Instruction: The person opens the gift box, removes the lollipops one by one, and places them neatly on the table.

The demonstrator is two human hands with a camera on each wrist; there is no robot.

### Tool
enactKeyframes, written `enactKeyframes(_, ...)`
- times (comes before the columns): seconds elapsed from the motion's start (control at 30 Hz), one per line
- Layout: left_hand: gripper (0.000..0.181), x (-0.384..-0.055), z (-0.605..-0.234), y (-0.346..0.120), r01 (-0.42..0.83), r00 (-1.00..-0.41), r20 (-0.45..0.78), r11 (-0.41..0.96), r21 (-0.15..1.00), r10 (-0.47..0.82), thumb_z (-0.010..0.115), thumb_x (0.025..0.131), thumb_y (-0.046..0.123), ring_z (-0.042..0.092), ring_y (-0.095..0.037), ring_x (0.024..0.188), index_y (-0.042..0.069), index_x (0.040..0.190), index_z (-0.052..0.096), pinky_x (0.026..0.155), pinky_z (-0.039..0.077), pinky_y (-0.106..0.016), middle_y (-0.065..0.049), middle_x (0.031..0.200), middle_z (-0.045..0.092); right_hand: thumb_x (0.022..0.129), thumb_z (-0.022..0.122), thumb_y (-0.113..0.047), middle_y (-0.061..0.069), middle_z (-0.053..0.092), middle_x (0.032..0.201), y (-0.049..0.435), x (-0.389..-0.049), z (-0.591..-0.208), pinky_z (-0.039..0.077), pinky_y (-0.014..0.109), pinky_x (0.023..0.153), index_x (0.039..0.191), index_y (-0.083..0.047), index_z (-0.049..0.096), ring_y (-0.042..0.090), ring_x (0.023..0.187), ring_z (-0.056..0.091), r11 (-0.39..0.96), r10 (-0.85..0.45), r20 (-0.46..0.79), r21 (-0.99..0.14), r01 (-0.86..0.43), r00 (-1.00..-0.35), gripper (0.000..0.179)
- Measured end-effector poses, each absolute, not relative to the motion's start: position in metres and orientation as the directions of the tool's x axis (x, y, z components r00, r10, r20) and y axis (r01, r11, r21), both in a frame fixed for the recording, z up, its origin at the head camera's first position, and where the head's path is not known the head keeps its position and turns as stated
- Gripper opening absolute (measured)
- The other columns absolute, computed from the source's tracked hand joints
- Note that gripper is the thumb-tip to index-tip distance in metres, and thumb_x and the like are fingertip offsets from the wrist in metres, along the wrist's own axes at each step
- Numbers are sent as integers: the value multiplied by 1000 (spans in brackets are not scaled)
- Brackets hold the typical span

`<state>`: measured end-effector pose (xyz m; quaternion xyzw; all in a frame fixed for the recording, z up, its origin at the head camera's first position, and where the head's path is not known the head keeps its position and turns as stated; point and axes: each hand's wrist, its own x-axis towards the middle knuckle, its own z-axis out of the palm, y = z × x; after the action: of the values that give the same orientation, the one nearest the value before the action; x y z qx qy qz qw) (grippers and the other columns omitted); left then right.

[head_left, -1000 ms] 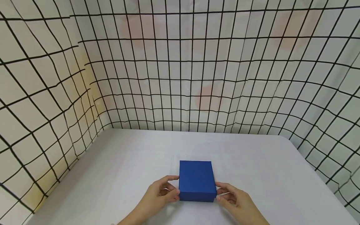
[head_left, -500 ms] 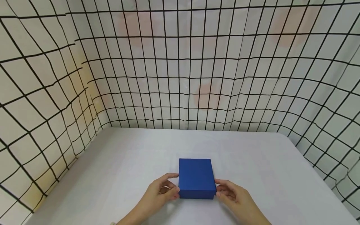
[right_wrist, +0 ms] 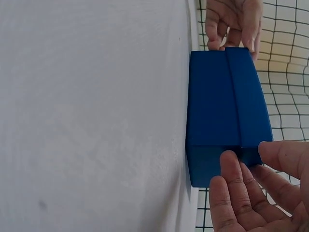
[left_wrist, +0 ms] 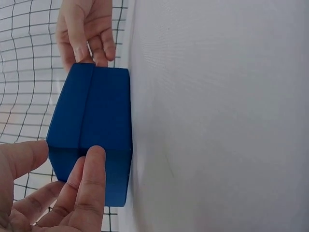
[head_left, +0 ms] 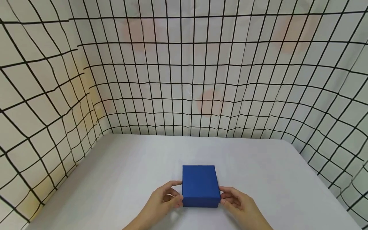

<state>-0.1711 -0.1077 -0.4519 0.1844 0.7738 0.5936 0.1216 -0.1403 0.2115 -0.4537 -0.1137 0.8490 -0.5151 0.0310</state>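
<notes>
A matte blue, sharp-cornered lidded box (head_left: pixel 200 182) sits on the smooth white bench (head_left: pixel 115 179); left hand (head_left: pixel 164 197) and right hand (head_left: pixel 238 200) flank it, bent fingers (left_wrist: pixel 94 181) grasping its opposite sides.

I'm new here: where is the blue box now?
In the head view, the blue box sits on the white tabletop, low and slightly right of centre, between the left hand and right hand.

Right hand (right_wrist: pixel 256 205) — against blue box (right_wrist: pixel 212 99)
</notes>
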Motion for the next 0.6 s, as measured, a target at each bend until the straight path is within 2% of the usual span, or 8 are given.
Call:
enactKeyframes(0.27, 51, -169, -452, -107, 129, -907, 30, 211, 969, 419, 71, 104, 15, 78, -23, 89, 9, 153, 56, 79, 65, -25, -8, 104, 73, 104, 72, -24, 9, 74, 121, 212, -139, -454, 61, 17, 85, 142, 0, 64, 0, 97, 69, 463, -206, 49, -875, -142, -977, 46)
enactKeyframes(0.6, 51, -169, -450, -107, 147, -910, 47, 215, 966, 412, 71, 104, 15, 79, -24, 88, 10, 152, 57, 78, 64, -23, -8, 104, 74, 104, 73, -22, 9, 74, 120, 209, -139, -450, 61, 18, 84, 144, -1, 63, 3, 97, 69, 459, -183, 31, -881, -114, -983, 46)
